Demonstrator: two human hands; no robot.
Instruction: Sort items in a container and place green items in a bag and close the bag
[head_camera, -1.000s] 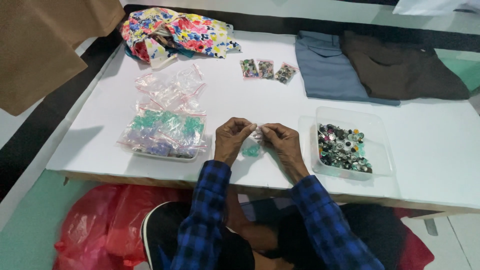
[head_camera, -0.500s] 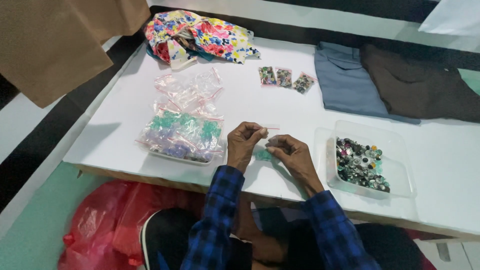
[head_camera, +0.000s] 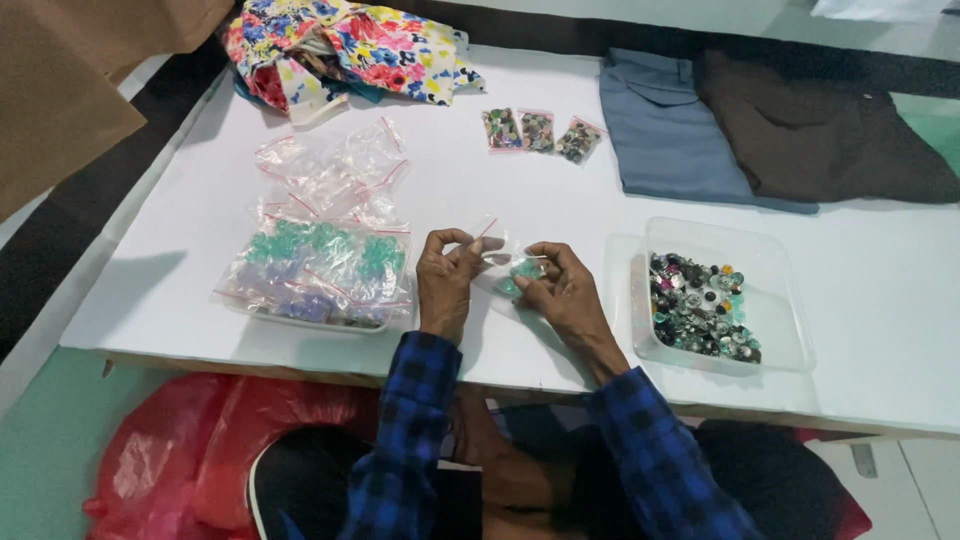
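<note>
Pinching a small clear bag (head_camera: 508, 262) between both hands, I have it just above the white worktop (head_camera: 560, 190) near its front edge. My left hand (head_camera: 446, 280) grips the bag's upper left corner with thumb and forefinger closed; my right hand (head_camera: 562, 290) closes on its lower right side. The bag is see-through with a red strip at the top and greenish bits inside; I cannot make out what they are. To the left lies a pile of filled bags (head_camera: 320, 270), to the right a clear tub (head_camera: 715, 295) of mixed small pieces. My fingers hide part of the bag.
</note>
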